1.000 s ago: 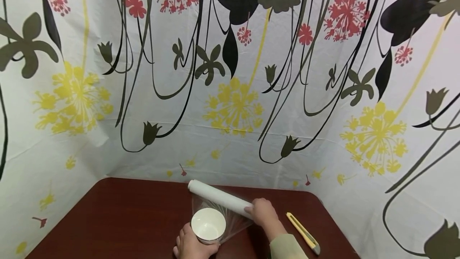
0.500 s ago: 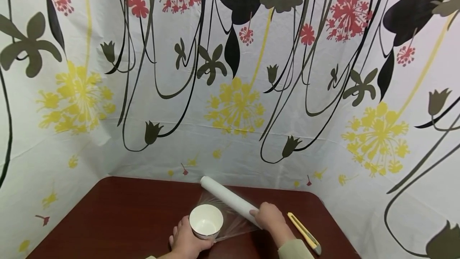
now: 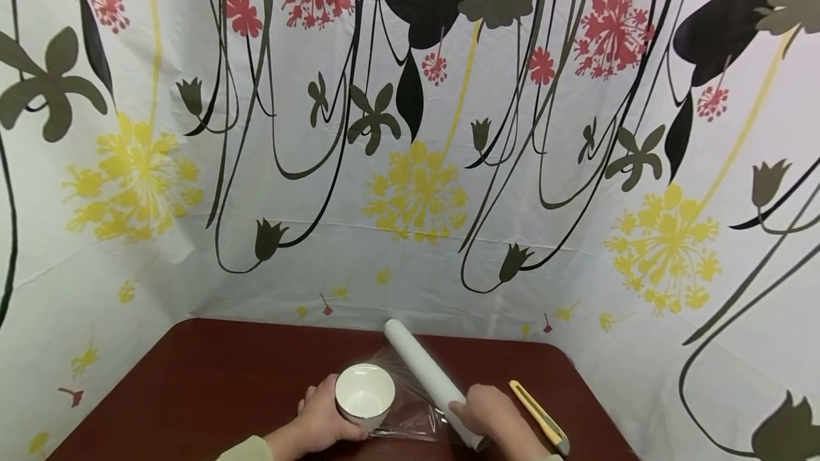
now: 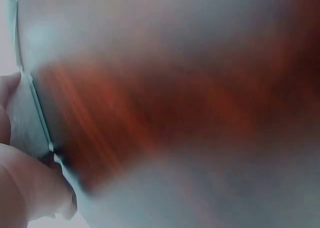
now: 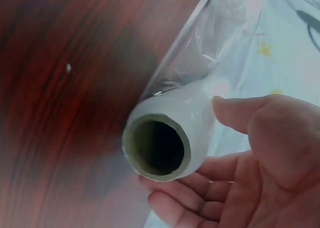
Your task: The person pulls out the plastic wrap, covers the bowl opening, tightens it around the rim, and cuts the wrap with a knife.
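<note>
In the head view my left hand (image 3: 322, 418) grips a white bowl (image 3: 365, 393) from its left side, with the mouth facing up and the bowl slightly tilted. My right hand (image 3: 488, 411) holds the near end of a white roll of plastic wrap (image 3: 423, 368), which lies slantwise across the table. Clear film (image 3: 410, 415) spans the gap from roll to bowl; how it meets the bowl is hidden. The right wrist view shows the roll's hollow core end, thumb on one side and fingers beneath. Blur covers most of the left wrist view.
To the right of my right hand lies a yellow utility knife (image 3: 539, 415) on the dark red-brown table (image 3: 237, 368). Behind the table hangs a white flower-patterned cloth (image 3: 416, 276), which also runs along both sides.
The roll has swung to point more away from me, its far end shifting right. My right hand has moved right and nearer. The bowl has shifted slightly left, with film stretched between.
</note>
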The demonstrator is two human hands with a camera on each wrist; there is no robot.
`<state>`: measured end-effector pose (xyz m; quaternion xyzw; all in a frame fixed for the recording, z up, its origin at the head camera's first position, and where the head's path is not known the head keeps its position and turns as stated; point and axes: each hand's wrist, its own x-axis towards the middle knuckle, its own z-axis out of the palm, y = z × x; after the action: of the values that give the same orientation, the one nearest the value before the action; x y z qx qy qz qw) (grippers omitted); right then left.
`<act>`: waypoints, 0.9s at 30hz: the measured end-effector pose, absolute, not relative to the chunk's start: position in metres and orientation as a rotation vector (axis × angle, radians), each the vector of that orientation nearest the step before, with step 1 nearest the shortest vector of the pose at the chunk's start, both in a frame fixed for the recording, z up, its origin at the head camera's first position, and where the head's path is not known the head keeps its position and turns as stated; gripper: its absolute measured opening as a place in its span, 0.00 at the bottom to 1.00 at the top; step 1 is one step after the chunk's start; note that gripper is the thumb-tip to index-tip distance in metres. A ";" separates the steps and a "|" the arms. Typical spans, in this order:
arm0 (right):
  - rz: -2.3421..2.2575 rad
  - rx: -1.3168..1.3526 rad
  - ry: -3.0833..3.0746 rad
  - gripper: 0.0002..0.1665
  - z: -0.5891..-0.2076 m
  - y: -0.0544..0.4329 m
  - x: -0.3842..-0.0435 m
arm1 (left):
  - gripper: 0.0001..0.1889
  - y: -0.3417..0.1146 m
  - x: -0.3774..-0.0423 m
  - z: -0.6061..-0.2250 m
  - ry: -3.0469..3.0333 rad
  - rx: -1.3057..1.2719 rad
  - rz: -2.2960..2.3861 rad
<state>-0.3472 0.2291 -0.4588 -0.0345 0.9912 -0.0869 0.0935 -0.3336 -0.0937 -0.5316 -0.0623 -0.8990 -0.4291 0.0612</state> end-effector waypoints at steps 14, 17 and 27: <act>-0.448 0.002 2.813 0.28 -0.456 0.231 -0.309 | 0.54 -0.119 -0.372 -0.529 -2.854 -0.580 -1.500; -0.512 -0.058 2.793 0.27 -0.456 0.234 -0.304 | 0.53 -0.120 -0.373 -0.524 -2.864 -0.626 -1.522; -0.567 -0.188 2.798 0.27 -0.457 0.234 -0.294 | 0.51 -0.125 -0.379 -0.525 -2.872 -0.715 -1.579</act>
<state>-0.2937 0.2337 -0.4575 -0.0651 0.9684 -0.1961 0.1399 -0.3789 -0.1253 -0.5247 -0.2118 -0.8513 -0.4681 -0.1061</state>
